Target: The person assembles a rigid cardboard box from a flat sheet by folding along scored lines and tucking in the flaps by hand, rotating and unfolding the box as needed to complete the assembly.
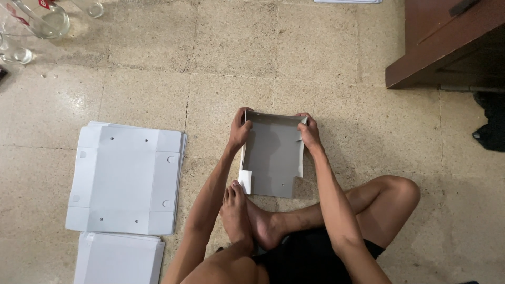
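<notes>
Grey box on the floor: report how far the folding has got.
Done: the grey box has its side walls and far wall raised. In hand: the left hand and right hand grip the two far corners. Left: the near end lies open and flat, and a stack of flat white sheets lies beside it, unfolded.

Cardboard sheets (126,179) on tiled floor (326,58)

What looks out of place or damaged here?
Nothing looks damaged. The left hand and right hand hold a half-folded grey cardboard box; the flat box blanks lie stacked, slightly fanned at the right edge.
</notes>
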